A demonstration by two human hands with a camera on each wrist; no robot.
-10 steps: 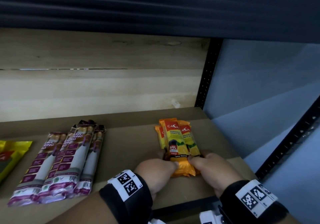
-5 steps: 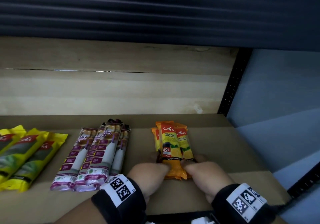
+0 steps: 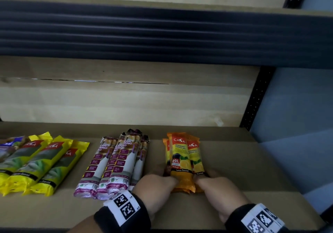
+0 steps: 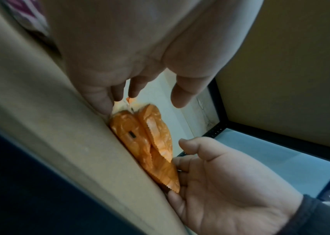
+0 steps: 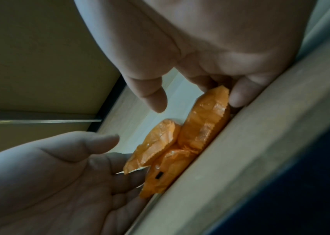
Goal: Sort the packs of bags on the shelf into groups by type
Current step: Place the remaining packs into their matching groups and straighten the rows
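Observation:
A small stack of orange Casa garbage-bag packs (image 3: 182, 160) lies lengthwise on the right part of the brown shelf board (image 3: 243, 169). My left hand (image 3: 158, 182) is at the stack's left side and my right hand (image 3: 214, 186) at its right side. Both are at the near end of the stack. In the left wrist view the orange packs (image 4: 145, 139) sit between straight fingers (image 4: 99, 101) that touch their edge, and the thumb stands off. In the right wrist view the fingers (image 5: 238, 95) touch the orange packs (image 5: 200, 127) and the thumb is clear.
Several purple-and-white drawstring-bag packs (image 3: 115, 164) lie grouped just left of my left hand. Yellow Casa packs (image 3: 41, 162) lie further left, with a blue pack (image 3: 10, 144) at the edge. A dark shelf beam (image 3: 162, 34) hangs overhead and a black upright (image 3: 255, 97) stands at the right.
My hands stay on either side of the orange packs. The view has swung left and back, bringing the yellow packs into sight.

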